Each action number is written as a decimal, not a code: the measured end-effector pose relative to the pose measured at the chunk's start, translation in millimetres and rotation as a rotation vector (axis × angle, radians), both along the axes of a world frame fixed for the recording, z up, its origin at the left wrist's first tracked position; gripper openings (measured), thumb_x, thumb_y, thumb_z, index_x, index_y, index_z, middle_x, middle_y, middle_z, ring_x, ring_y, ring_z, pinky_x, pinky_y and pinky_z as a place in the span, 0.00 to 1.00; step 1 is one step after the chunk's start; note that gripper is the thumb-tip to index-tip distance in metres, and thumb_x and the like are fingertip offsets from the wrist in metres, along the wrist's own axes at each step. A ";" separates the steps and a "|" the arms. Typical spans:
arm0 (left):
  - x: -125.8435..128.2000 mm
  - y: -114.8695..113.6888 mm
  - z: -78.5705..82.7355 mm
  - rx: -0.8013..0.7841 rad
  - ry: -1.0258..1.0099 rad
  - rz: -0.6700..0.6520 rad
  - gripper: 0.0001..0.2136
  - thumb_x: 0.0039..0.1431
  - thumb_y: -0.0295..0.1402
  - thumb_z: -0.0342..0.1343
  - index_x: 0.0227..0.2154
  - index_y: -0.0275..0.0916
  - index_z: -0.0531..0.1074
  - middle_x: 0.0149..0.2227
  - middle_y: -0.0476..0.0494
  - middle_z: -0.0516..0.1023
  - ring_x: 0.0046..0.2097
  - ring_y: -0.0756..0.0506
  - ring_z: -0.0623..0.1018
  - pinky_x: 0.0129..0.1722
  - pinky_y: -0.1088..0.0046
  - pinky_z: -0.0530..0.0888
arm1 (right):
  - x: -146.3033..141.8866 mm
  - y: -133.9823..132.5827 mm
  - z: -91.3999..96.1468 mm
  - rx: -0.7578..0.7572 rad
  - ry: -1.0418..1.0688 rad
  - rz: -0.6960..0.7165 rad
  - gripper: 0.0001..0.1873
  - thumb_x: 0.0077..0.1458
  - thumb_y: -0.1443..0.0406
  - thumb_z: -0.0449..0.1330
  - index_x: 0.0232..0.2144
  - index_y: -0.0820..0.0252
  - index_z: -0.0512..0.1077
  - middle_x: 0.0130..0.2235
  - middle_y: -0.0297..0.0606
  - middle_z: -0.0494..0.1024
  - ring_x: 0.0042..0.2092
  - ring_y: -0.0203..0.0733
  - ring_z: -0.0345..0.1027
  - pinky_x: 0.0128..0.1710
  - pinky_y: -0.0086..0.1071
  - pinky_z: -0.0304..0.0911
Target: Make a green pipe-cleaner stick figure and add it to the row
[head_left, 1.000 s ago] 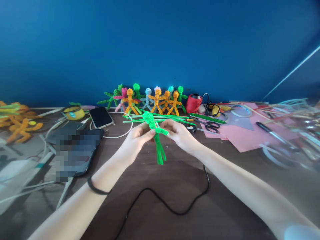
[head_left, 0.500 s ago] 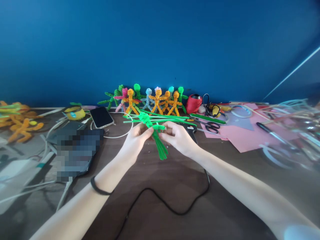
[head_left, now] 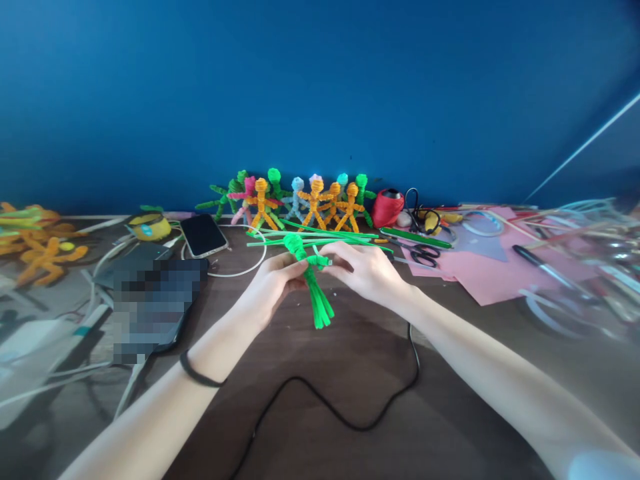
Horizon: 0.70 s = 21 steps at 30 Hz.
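Observation:
I hold a bright green pipe-cleaner figure (head_left: 315, 293) above the dark wooden table (head_left: 350, 373). My left hand (head_left: 273, 283) pinches its body just below the coiled head. The fingers of my right hand (head_left: 367, 270) are closed on the short wrapped arm at its right side. The figure's long legs hang down between my hands. Loose green pipe cleaners (head_left: 330, 237) lie on the table just beyond it.
A row of finished pipe-cleaner figures (head_left: 300, 200) leans on the blue wall. A phone (head_left: 201, 235), a second dark device (head_left: 150, 300) and white cables lie left. Red thread spool (head_left: 387, 207), scissors (head_left: 423, 253), pink paper (head_left: 490, 270) sit right. A black cable (head_left: 350, 413) loops in front.
The figure tilted so its legs swung right, then came back nearly upright. My right hand shifted its fingers along the wrapped arm.

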State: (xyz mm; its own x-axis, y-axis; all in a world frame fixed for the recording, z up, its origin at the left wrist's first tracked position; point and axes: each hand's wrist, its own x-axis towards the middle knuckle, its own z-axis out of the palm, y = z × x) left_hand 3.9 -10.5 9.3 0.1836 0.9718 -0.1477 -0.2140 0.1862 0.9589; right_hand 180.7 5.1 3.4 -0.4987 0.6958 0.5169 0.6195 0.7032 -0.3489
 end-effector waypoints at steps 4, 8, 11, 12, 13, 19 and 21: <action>-1.6 -0.7 -2.9 0.029 0.023 -0.025 0.08 0.44 0.32 0.61 0.27 0.33 0.73 0.26 0.48 0.73 0.30 0.50 0.71 0.30 0.74 0.68 | 0.1 -1.3 3.8 0.102 -0.072 0.038 0.13 0.57 0.59 0.50 0.35 0.59 0.71 0.32 0.40 0.77 0.32 0.40 0.68 0.29 0.29 0.55; -1.8 -1.5 -3.9 0.068 0.073 -0.023 0.10 0.45 0.33 0.60 0.31 0.33 0.73 0.30 0.45 0.74 0.32 0.49 0.71 0.30 0.74 0.68 | -0.1 -1.1 3.2 0.122 -0.027 0.053 0.14 0.58 0.59 0.49 0.33 0.59 0.71 0.31 0.40 0.77 0.32 0.39 0.68 0.30 0.29 0.56; 0.1 -3.3 -1.2 0.097 0.108 -0.035 0.11 0.46 0.34 0.59 0.33 0.33 0.74 0.31 0.45 0.74 0.31 0.50 0.70 0.31 0.74 0.68 | 0.6 -0.9 1.4 0.091 0.065 0.069 0.12 0.58 0.60 0.51 0.32 0.60 0.70 0.32 0.38 0.76 0.30 0.36 0.67 0.29 0.27 0.56; 0.9 -4.2 0.1 0.105 0.124 -0.034 0.11 0.46 0.34 0.59 0.32 0.34 0.74 0.30 0.46 0.73 0.31 0.50 0.70 0.31 0.73 0.67 | 0.9 -1.0 1.3 0.072 0.085 0.070 0.11 0.57 0.60 0.51 0.32 0.60 0.70 0.31 0.38 0.76 0.29 0.35 0.66 0.29 0.27 0.56; 1.8 -5.1 1.5 0.114 0.143 -0.029 0.10 0.46 0.34 0.59 0.32 0.34 0.73 0.29 0.46 0.73 0.30 0.50 0.70 0.31 0.73 0.67 | 1.1 -1.2 1.4 0.051 0.094 0.069 0.10 0.57 0.60 0.52 0.31 0.60 0.70 0.30 0.37 0.76 0.28 0.34 0.65 0.29 0.27 0.56; 4.3 -8.0 4.1 0.213 0.277 0.023 0.07 0.47 0.34 0.57 0.28 0.35 0.70 0.25 0.48 0.70 0.29 0.49 0.70 0.31 0.72 0.67 | 0.3 -3.3 5.0 -0.121 0.136 0.055 0.10 0.55 0.59 0.54 0.29 0.60 0.68 0.26 0.34 0.72 0.24 0.32 0.58 0.26 0.27 0.54; 3.5 -7.2 2.6 0.255 0.333 0.022 0.06 0.48 0.34 0.57 0.27 0.35 0.69 0.25 0.49 0.70 0.28 0.49 0.69 0.30 0.71 0.67 | -0.3 -3.6 6.3 -0.211 0.182 0.069 0.11 0.54 0.58 0.55 0.28 0.60 0.67 0.24 0.33 0.70 0.24 0.32 0.58 0.25 0.27 0.54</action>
